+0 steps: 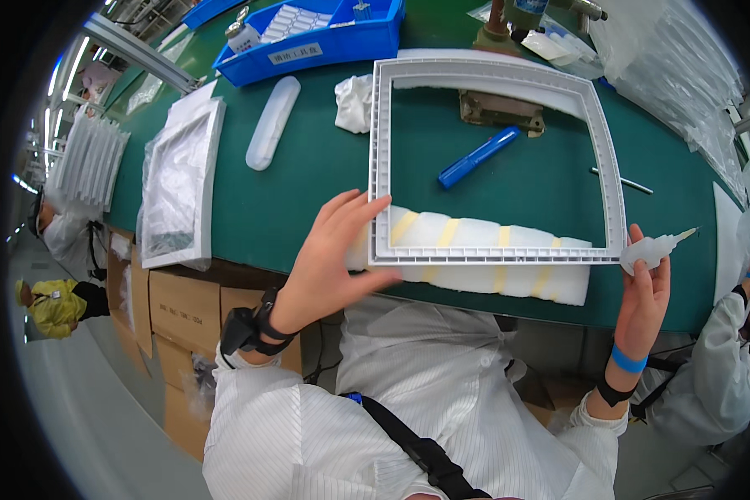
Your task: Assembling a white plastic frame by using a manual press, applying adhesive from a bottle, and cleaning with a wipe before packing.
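Observation:
A white rectangular plastic frame [496,256] with a ribbed rim rests partly on a white foam strip [467,279] bound with yellowish tape bands. Beside its near left corner is my left hand [329,258], fingers and thumb spread, fingertips against the left side of the frame. My right hand [644,292], at the near right corner, grips a small translucent squeeze bottle [648,250] with a thin needle tip pointing up and to the right. Through the frame's opening a blue marker pen [478,158] shows, lying on the green table mat [308,200].
A blue tool bin [308,50] stands at the back, with a crumpled white cloth [354,104] and a white oblong case [273,123] nearer. Another wrapped frame [179,183] lies left. A metal fixture [500,112] and a thin rod [622,180] are behind and right. A co-worker's sleeve [708,367] shows at right.

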Demonstrator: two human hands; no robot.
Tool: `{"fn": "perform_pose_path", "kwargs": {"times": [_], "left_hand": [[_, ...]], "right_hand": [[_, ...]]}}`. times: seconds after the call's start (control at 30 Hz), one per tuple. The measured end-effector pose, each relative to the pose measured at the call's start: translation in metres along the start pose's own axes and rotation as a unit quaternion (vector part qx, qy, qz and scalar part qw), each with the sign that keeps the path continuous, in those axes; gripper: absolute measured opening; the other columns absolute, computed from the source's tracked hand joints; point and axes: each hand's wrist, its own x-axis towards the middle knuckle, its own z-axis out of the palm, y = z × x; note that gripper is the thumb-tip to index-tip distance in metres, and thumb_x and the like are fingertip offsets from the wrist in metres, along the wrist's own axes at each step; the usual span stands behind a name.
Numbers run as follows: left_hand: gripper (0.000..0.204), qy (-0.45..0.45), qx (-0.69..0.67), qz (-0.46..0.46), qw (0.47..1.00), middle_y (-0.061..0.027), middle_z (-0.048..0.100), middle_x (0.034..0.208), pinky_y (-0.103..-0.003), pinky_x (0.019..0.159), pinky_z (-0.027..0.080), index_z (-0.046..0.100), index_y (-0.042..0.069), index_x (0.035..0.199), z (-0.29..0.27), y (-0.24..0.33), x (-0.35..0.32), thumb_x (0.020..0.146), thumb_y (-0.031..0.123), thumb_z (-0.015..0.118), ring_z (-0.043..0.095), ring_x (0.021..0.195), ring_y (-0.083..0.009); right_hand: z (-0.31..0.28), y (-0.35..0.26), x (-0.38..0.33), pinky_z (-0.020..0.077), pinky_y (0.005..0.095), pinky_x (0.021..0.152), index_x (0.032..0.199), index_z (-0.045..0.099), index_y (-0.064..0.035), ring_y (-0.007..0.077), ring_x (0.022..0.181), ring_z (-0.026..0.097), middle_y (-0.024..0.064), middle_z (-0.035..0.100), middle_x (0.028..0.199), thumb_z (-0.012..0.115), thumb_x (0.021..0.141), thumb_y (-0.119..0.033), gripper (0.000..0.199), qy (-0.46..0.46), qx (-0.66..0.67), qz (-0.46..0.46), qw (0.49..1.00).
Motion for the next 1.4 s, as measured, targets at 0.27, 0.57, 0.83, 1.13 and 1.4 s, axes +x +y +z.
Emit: {"fn": "perform_pose_path", "kwargs": {"times": [0.27, 0.57, 0.83, 1.13, 1.4], "left_hand": [[0.047, 0.159, -0.038, 0.011, 0.987, -0.0158, 0.061, 0.128, -0.034, 0.097, 0.047, 0.059, 0.001, 0.126, 0.041, -0.015, -0.011, 0.081, -0.002, 0.07, 0.063, 0.112, -0.0238], [0.074, 0.148, -0.077, 0.043, 0.985, -0.0237, 0.05, 0.136, -0.04, 0.103, 0.042, 0.053, 0.005, 0.128, 0.045, 0.003, -0.017, 0.066, 0.02, 0.089, 0.054, 0.121, -0.0327], [0.086, 0.139, -0.026, 0.057, 0.988, -0.0239, 0.046, 0.139, -0.042, 0.101, 0.044, 0.05, 0.009, 0.131, 0.057, -0.01, -0.018, 0.058, 0.023, 0.094, 0.053, 0.122, -0.0372], [0.091, 0.125, -0.061, 0.022, 0.99, -0.02, 0.047, 0.139, -0.038, 0.101, 0.044, 0.043, 0.004, 0.139, 0.059, -0.023, -0.019, 0.063, 0.017, 0.091, 0.054, 0.122, -0.0282], [0.096, 0.131, -0.076, 0.022, 0.988, -0.0149, 0.045, 0.14, -0.036, 0.101, 0.045, 0.035, 0.003, 0.144, 0.065, -0.029, -0.022, 0.067, 0.017, 0.09, 0.054, 0.121, -0.0246]], "right_hand": [[0.007, -0.006, -0.019, 0.0347, 0.0389, 0.111, 0.14, 0.039, 0.0022, 0.0253, 0.13, 0.05, 0.0218, 0.052, 0.14, 0.059, 0.095, -0.01, 0.051, -0.014, -0.025, -0.001, 1.0], [0.009, -0.01, -0.028, 0.0332, 0.0376, 0.111, 0.141, 0.039, 0.0018, 0.0236, 0.129, 0.05, 0.0217, 0.053, 0.139, 0.058, 0.095, -0.011, 0.051, 0.019, -0.018, -0.031, 0.999], [0.008, -0.001, -0.025, 0.0327, 0.0383, 0.112, 0.14, 0.039, 0.0026, 0.0246, 0.129, 0.05, 0.0222, 0.053, 0.137, 0.059, 0.094, -0.008, 0.051, 0.012, -0.01, -0.017, 1.0], [0.009, -0.017, -0.059, 0.0434, 0.034, 0.099, 0.13, 0.046, 0.0046, 0.0218, 0.11, 0.06, 0.0212, 0.064, 0.118, 0.057, 0.093, -0.007, 0.04, 0.053, -0.152, -0.07, 0.985], [0.042, 0.012, -0.088, 0.0461, 0.025, 0.071, 0.13, 0.052, 0.0035, 0.011, 0.077, 0.056, 0.0102, 0.065, 0.097, 0.059, 0.089, -0.012, 0.045, -0.151, -0.25, -0.041, 0.956]]}}
